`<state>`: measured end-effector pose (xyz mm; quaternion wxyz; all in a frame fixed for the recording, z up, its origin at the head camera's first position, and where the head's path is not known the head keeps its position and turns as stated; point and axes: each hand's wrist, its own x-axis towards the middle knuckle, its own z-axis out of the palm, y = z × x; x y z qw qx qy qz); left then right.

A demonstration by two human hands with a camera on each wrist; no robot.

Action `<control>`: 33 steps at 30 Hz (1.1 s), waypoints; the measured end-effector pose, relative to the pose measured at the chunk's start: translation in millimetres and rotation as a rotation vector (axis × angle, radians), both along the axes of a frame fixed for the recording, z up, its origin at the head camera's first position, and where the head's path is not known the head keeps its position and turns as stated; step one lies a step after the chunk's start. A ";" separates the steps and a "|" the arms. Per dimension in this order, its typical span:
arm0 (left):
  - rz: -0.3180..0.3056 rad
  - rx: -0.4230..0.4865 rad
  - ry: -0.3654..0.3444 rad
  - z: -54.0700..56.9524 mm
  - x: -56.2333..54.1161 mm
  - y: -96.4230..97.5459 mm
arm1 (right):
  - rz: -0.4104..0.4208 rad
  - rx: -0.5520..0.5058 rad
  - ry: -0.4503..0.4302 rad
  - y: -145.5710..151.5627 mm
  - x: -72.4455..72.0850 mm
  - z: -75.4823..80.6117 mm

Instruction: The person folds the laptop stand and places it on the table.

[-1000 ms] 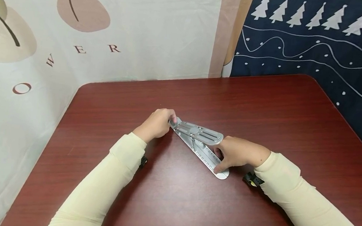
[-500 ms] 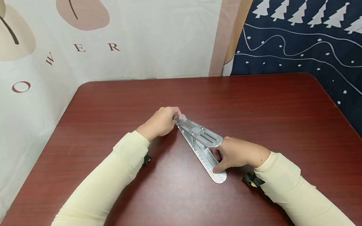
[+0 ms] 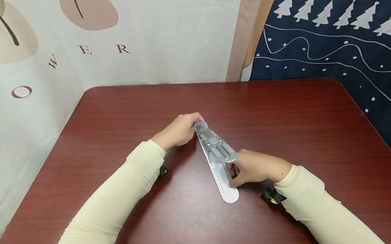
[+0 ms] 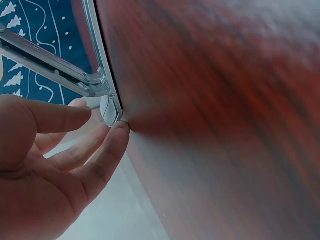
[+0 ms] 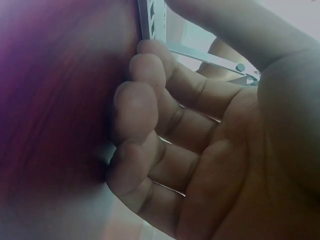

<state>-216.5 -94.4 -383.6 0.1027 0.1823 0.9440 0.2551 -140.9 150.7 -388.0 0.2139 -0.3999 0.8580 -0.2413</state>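
A silver metal folding stand (image 3: 214, 140) lies on the table, its slotted base (image 3: 229, 195) flat and its upper plate tilted up from the far hinged end. At that end my left hand (image 3: 182, 129) touches the stand with its fingertips. The left wrist view shows fairly straight fingers (image 4: 114, 138) against the rounded end tab (image 4: 109, 111), with the thumb apart. My right hand (image 3: 260, 167) grips the base's right edge, thumb on the base and fingers curled beneath the raised plate. In the right wrist view its curled fingers (image 5: 137, 112) press beside the base near the tabletop.
The reddish-brown wooden table (image 3: 186, 229) has rounded corners. A white printed cloth (image 3: 175, 31) hangs behind and to the left. A dark blue cloth with white trees (image 3: 330, 52) hangs at the back right. Both wrists carry small black devices (image 3: 272, 196).
The stand has turned on the table: its hinged end has shifted right and away, its near end left and closer. My left hand has moved along with the hinged end; the right barely moved.
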 end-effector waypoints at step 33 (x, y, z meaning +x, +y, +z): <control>-0.061 0.015 -0.025 -4.3 -6.9 22.6 | 0.054 -0.020 -0.071 -4.9 0.0 -3.0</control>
